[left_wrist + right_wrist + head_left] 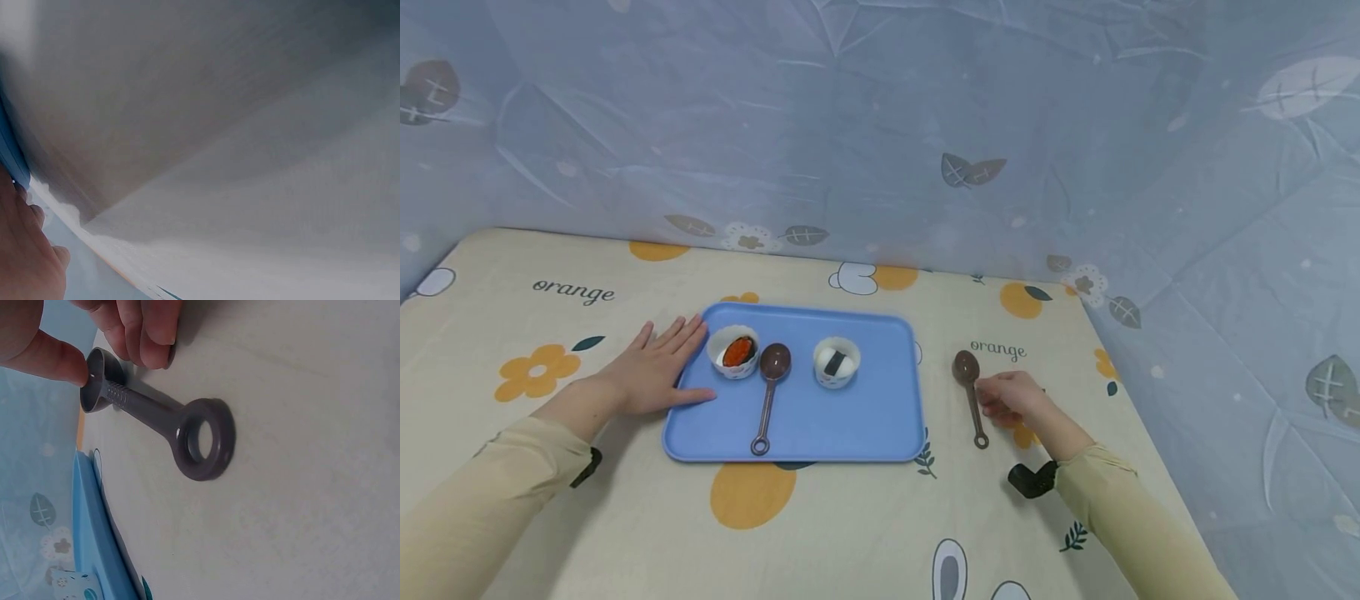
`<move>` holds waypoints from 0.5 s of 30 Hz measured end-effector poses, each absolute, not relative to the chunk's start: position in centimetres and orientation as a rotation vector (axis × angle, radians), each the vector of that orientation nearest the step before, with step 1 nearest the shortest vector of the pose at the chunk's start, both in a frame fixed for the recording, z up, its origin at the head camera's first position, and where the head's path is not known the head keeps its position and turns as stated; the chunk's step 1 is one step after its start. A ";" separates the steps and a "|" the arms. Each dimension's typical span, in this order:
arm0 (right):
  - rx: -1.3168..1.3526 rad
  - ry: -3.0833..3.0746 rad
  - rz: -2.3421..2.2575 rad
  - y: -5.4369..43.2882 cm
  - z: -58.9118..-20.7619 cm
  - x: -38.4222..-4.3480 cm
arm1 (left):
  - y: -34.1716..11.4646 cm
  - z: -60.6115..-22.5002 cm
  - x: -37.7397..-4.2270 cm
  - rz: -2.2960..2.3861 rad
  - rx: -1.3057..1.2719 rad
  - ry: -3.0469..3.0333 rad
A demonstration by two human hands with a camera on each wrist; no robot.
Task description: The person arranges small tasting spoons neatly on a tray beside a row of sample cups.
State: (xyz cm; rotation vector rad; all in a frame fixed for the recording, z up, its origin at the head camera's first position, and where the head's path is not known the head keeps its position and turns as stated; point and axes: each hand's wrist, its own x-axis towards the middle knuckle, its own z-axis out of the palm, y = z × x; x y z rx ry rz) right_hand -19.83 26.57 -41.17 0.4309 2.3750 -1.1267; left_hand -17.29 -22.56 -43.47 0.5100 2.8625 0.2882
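My left hand (651, 375) lies palm down with spread, straight fingers at the left edge of the blue tray (872, 433). Its thumb reaches over the rim. In the left wrist view, part of this hand (28, 250) shows beside the tray's blue edge (11, 147). Right of the tray, my right hand (1013, 397) has curled fingers at the neck of a brown spoon (973, 408), which lies on the cloth. The right wrist view shows the thumb (62, 361) against the spoon's bowl end, its ringed handle (150, 412) pointing toward the camera; the index fingertip is hidden.
On the tray are a white cup with orange-topped sushi (740, 352), a second brown spoon (767, 400), and a white cup with white, black-banded sushi (835, 362). A patterned cloth (850, 533) covers the table. Blue-grey fabric (880, 125) hangs behind and at the right.
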 end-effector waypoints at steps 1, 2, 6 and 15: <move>0.423 2.372 -1.129 26.5 -41.1 -19.8 | -22.6 -43.4 -17.3 0.290 0.510 2.862; 0.407 2.366 -1.137 26.5 -40.9 -19.7 | -22.6 -43.4 -17.3 0.291 0.511 2.861; 0.385 2.354 -1.141 26.2 -40.8 -19.6 | -22.6 -43.4 -17.3 0.289 0.516 2.864; 0.427 2.382 -1.123 25.5 -41.5 -19.6 | -22.6 -43.5 -17.2 0.296 0.516 2.868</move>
